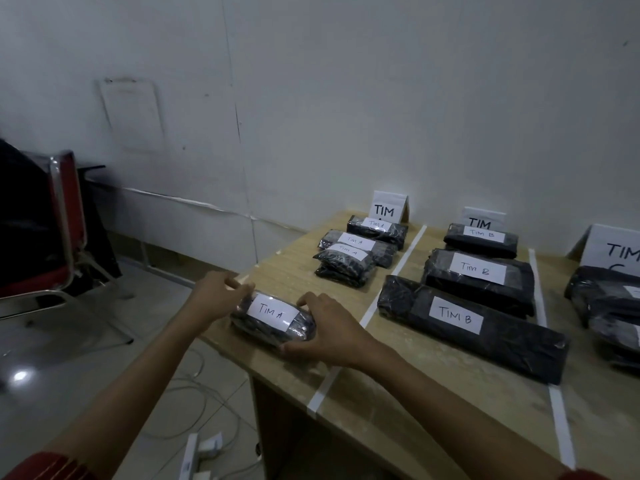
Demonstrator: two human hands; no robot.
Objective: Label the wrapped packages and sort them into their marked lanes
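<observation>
A small black wrapped package (273, 323) with a white "TIM A" label lies at the near left corner of the wooden table (398, 386), in the left lane. My left hand (216, 294) grips its left end. My right hand (325, 327) holds its right end, thumb under the front edge. Further back in the same lane lie three "TIM A" packages (360, 252) before a folded "TIM A" sign (388, 207). The middle lane holds three "TIM B" packages (474, 303) under a "TIM" sign (483, 218).
White tape strips (391, 275) mark the lanes. At the right edge are more black packages (606, 299) and a "TIM" sign (616, 247). A red chair (59, 230) stands left of the table. Cables and a power strip (194, 452) lie on the floor.
</observation>
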